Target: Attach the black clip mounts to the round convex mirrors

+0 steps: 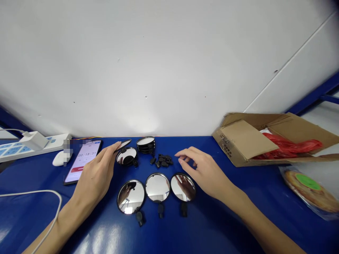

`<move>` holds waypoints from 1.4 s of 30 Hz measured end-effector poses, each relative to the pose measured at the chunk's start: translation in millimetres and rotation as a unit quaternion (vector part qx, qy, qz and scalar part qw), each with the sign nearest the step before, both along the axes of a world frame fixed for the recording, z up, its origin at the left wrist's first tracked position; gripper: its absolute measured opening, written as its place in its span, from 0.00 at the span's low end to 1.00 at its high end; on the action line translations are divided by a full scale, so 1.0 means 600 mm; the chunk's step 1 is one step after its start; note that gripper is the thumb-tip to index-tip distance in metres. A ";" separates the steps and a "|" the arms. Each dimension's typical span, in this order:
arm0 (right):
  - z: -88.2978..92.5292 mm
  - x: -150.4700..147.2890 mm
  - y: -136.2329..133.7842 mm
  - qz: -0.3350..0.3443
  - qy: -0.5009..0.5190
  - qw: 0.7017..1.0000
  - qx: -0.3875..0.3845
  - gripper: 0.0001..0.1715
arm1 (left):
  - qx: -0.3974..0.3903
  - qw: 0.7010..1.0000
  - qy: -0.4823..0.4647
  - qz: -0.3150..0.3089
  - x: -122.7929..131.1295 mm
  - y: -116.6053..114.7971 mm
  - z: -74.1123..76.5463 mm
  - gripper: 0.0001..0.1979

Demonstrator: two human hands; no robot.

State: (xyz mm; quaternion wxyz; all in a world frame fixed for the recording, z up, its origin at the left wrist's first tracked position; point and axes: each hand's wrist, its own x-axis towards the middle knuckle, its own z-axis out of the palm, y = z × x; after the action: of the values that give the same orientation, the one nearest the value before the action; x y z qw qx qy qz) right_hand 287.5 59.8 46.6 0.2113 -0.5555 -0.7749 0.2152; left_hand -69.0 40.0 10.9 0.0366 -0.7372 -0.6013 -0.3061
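Observation:
My left hand (pixel 97 167) pinches the edge of a small round mirror (pixel 125 143), tilted above another round mirror (pixel 127 156). To the right of these is a stack of round mirrors (pixel 146 142) with black rims. My right hand (pixel 197 165) hovers with thumb and forefinger apart and nothing between them, just right of a heap of small black plastic parts (pixel 164 161). Nearer me, a left mirror (pixel 131 197), a middle mirror (pixel 157 187) and a right mirror (pixel 182 187) lie in a row. Below each one is a black stem piece (pixel 161 209).
At the left are a phone (pixel 83 158) with a running timer, a white earbud case (pixel 61 158) and a power strip (pixel 13 151). A white cable (pixel 34 192) crosses my left forearm. On the right sit an open cardboard box (pixel 249 137) and a wrapped round pastry (pixel 309 187).

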 end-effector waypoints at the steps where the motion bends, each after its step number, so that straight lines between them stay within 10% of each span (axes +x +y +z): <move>1: -0.005 -0.003 -0.001 0.030 0.016 0.999 0.022 0.17 | 0.015 0.999 -0.030 0.006 0.006 -0.005 0.005 0.24; 6: -0.021 -0.018 -0.009 0.085 0.003 0.995 0.046 0.22 | -0.044 0.962 -0.270 0.031 0.029 -0.018 0.029 0.23; 11: -0.025 -0.018 -0.004 0.082 -0.038 0.995 0.034 0.23 | -0.188 0.774 -0.601 -0.062 0.046 -0.014 0.051 0.23; 17: -0.023 -0.007 0.004 0.059 -0.042 0.997 0.010 0.15 | -0.290 0.606 -0.739 -0.053 0.045 -0.015 0.065 0.14; 20: -0.028 0.000 0.010 0.044 -0.034 0.998 0.016 0.10 | -0.302 0.570 -0.763 -0.055 0.042 -0.018 0.061 0.19; 29: -0.031 0.011 0.018 0.006 0.023 0.997 0.067 0.10 | -0.297 0.632 -0.715 -0.040 0.047 -0.025 0.061 0.26; 32: -0.023 0.004 0.010 0.013 0.081 0.992 0.099 0.11 | -0.241 0.665 -0.704 -0.062 0.044 -0.026 0.057 0.14; 39: -0.020 -0.009 -0.002 0.038 0.097 0.986 0.128 0.10 | -0.149 0.913 -0.379 -0.023 0.047 -0.039 0.040 0.15; 42: -0.020 -0.008 -0.002 0.042 0.097 0.986 0.126 0.10 | -0.069 0.976 -0.209 0.007 0.048 -0.040 0.032 0.14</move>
State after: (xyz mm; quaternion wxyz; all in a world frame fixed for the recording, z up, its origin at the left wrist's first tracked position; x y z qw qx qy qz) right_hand 282.7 58.8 34.3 0.3449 -0.4676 -0.7943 0.1775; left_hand -40.3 16.2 29.8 -0.1383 -0.6534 -0.6205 -0.4109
